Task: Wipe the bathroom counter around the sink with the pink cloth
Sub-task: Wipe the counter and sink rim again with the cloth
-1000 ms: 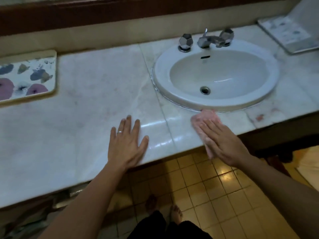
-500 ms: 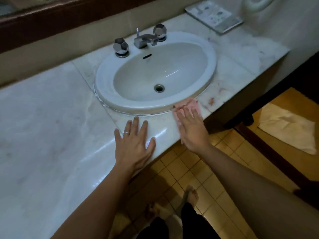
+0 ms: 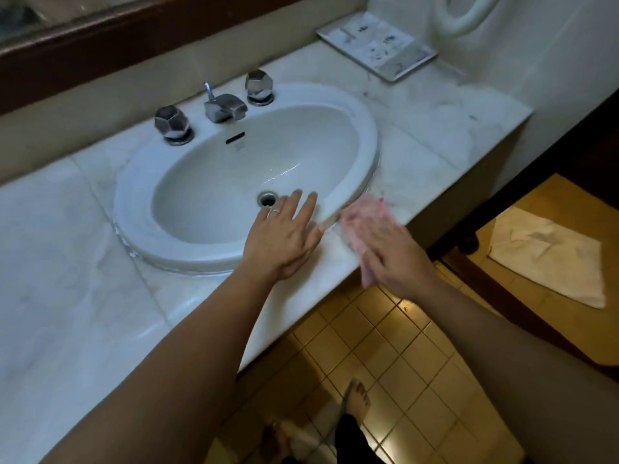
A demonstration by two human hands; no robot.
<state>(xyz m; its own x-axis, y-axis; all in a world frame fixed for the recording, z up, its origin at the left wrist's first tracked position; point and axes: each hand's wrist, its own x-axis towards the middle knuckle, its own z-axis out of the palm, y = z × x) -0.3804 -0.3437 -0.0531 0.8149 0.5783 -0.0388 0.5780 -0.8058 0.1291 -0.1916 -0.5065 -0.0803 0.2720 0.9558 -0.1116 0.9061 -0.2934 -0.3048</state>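
Your right hand (image 3: 390,249) lay flat on the pink cloth (image 3: 363,222) with straight fingers, pressing it on the counter (image 3: 428,155) just beside the right front rim of the sink (image 3: 365,128). The cloth looked pale pink and crumpled, and it was blurred, so its edges were hard to read. One part stuck out past your fingertips toward the sink rim, and a narrow strip hung below your palm over the counter's front edge.

Your left hand (image 3: 284,236) was open and held nothing. Its fingers were straight and spread, and they reached over the front rim of the sink toward the drain (image 3: 267,198). I could not tell if this hand touched the rim or was above it. A ring (image 3: 275,211) was on one finger. The two hands were near each other but apart.
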